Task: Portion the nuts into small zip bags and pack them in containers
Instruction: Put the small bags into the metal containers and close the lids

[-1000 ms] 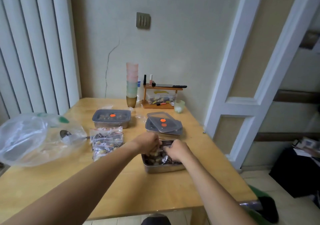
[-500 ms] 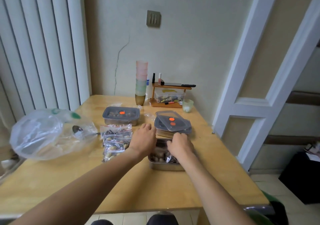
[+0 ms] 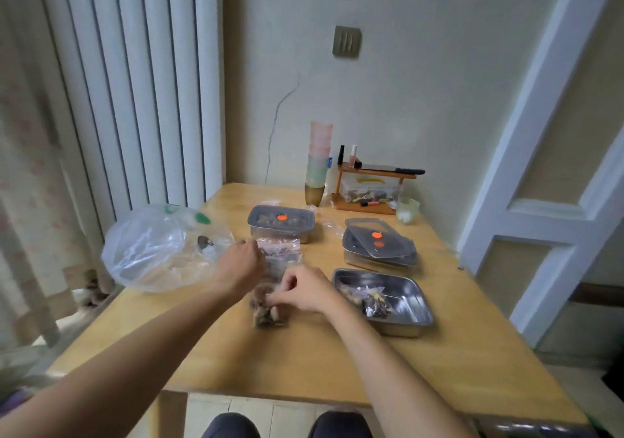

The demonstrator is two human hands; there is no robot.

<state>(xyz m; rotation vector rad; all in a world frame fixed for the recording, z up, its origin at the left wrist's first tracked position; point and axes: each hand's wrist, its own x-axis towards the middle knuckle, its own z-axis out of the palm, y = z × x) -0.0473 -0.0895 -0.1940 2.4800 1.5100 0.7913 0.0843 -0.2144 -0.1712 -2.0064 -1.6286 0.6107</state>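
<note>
Filled zip bags (image 3: 270,306), frame centre: my right hand (image 3: 305,290) pinches one; left hand (image 3: 241,263) grasps another; open container (image 3: 410,306) lies right.

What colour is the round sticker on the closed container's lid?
Orange sticker on the grey lid, clearest in the head view.

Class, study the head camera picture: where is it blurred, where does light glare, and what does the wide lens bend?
Head view: motion blur smears both hands, left and right, and the zip bags of nuts between them; soft daylight glares on the steel tray and the clear plastic bag; the wide lens bows the door frame and blinds; shadows are faint.
</note>
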